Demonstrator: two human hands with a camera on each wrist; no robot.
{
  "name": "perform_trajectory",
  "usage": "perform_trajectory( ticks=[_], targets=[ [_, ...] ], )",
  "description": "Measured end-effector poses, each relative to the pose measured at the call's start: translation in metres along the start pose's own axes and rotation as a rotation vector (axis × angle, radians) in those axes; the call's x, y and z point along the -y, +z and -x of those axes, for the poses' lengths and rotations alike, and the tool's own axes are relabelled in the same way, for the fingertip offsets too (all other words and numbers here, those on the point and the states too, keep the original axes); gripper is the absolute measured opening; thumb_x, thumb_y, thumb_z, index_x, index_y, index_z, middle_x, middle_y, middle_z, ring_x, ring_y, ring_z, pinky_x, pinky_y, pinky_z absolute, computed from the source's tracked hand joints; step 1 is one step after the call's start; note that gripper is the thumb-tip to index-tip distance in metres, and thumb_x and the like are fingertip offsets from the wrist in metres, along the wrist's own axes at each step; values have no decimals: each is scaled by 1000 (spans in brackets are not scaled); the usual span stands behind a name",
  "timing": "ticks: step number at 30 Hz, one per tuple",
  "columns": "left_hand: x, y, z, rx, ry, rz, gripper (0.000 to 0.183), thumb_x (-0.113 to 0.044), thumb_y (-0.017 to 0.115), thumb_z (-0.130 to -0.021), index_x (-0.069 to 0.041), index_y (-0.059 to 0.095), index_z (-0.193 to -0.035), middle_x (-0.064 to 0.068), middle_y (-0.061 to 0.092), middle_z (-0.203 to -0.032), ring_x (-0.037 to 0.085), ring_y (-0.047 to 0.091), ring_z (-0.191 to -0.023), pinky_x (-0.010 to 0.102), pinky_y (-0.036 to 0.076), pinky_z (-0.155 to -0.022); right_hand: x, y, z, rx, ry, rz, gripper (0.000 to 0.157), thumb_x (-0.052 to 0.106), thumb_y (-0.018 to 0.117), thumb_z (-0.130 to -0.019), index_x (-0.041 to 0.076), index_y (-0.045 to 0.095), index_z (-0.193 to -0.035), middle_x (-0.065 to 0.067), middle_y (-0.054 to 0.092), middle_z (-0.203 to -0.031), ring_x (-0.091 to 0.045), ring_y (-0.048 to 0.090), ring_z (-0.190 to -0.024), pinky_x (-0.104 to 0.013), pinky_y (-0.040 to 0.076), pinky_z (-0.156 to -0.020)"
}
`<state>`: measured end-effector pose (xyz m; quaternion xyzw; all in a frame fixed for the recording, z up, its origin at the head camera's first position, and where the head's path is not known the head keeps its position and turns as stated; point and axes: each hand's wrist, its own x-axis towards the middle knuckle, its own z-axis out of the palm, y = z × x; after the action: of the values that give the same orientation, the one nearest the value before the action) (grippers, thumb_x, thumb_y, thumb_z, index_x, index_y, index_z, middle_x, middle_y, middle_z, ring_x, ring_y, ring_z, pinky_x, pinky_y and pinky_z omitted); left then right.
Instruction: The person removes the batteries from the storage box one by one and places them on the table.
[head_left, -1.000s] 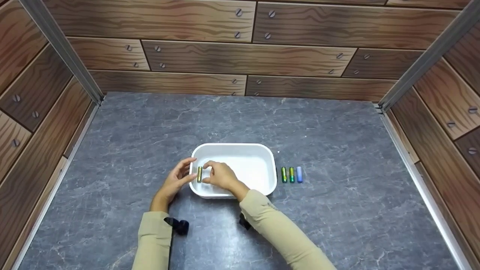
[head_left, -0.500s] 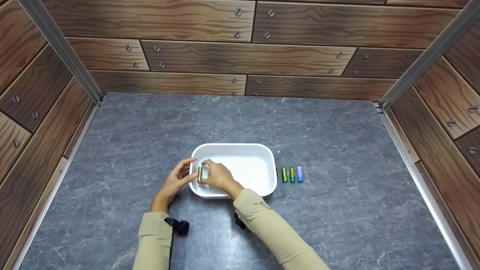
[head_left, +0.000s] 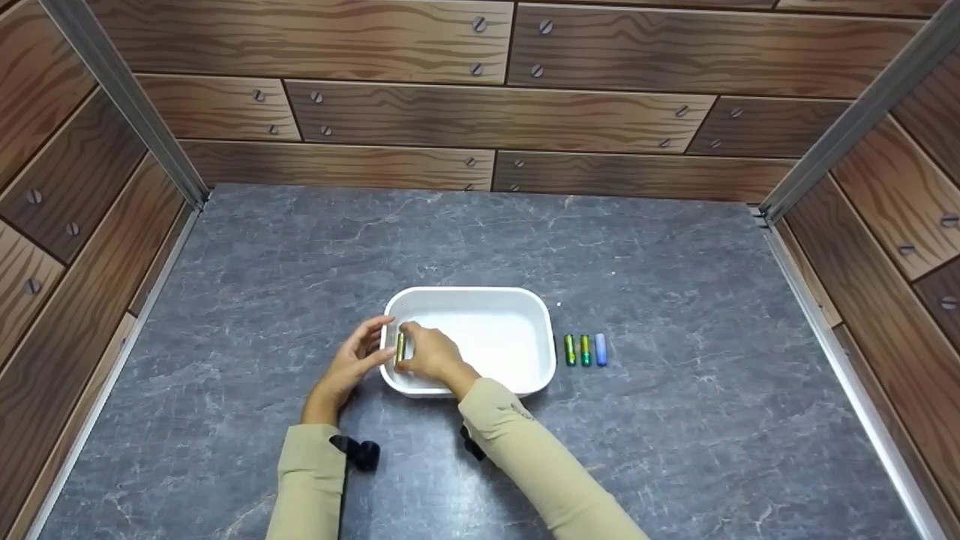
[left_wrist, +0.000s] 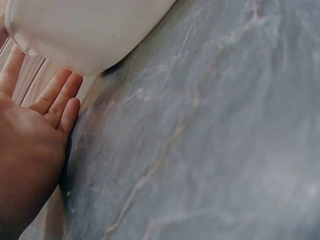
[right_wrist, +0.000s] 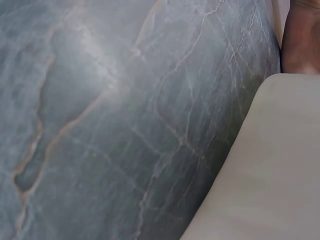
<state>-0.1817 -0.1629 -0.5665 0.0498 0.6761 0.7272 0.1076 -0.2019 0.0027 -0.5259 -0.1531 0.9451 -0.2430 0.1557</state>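
Note:
A white tray (head_left: 495, 337) stands on the table in the head view. Inside, along its left wall, a gold-green battery (head_left: 400, 349) shows lengthwise. The right hand (head_left: 435, 355) reaches in from the right and pinches this battery at its two ends between thumb and fingertips. At the tray's left side is the left hand (head_left: 356, 361), its fingers extended against the rim and its thumb over the edge near the battery. From the left wrist view, the fingers (left_wrist: 60, 95) look nearly straight beside the tray's outer wall.
Right of the tray, two green-gold batteries (head_left: 570, 350) and one blue battery (head_left: 601, 350) lie in a row on the grey marbled table (head_left: 675, 420). Wood-patterned walls (head_left: 420, 116) enclose the table at the back and sides.
The right hand has shifted slightly left, its thumb and fingertips coming onto the ends of the battery in the tray. The left hand and the row of batteries have stayed in place.

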Motion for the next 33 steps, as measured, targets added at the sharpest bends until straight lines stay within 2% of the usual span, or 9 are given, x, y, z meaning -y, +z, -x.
perform_trajectory(
  ticks=[7, 13, 23, 33],
  targets=[
    [1, 1, -1, -10, 16, -3, 54, 4, 60, -88, 5, 41, -139, 25, 45, -142, -1, 54, -112, 16, 41, -99, 0, 0, 1, 0, 6, 10, 59, 25, 79, -78, 12, 55, -130, -12, 69, -118, -30, 66, -107, -41, 52, -89],
    [1, 1, 0, -12, 4, -8, 55, 4, 60, -88, 2, 42, -140, 24, 45, -144, -2, 54, -112, 17, 39, -101, -1, -3, 2, 2, 7, 4, 55, 23, 80, -77, 13, 58, -127, -12, 70, -114, -31, 66, -106, -42, 53, -87],
    [1, 3, -1, -24, 29, -25, 53, 3, 62, -88, 4, 43, -138, 21, 48, -141, 4, 54, -115, 16, 41, -98, 1, -4, 3, 9, -6, 13, 54, 20, 79, -76, 12, 58, -126, -12, 71, -112, -30, 67, -103, -41, 53, -85],
    [1, -1, -1, -1, 7, -18, 54, 2, 62, -89, 2, 42, -139, 24, 48, -141, 6, 53, -118, 16, 40, -101, 8, -7, 7, 20, -43, 6, 53, 18, 78, -76, 12, 59, -126, -13, 72, -107, -28, 67, -97, -39, 53, -83]
  ],
)
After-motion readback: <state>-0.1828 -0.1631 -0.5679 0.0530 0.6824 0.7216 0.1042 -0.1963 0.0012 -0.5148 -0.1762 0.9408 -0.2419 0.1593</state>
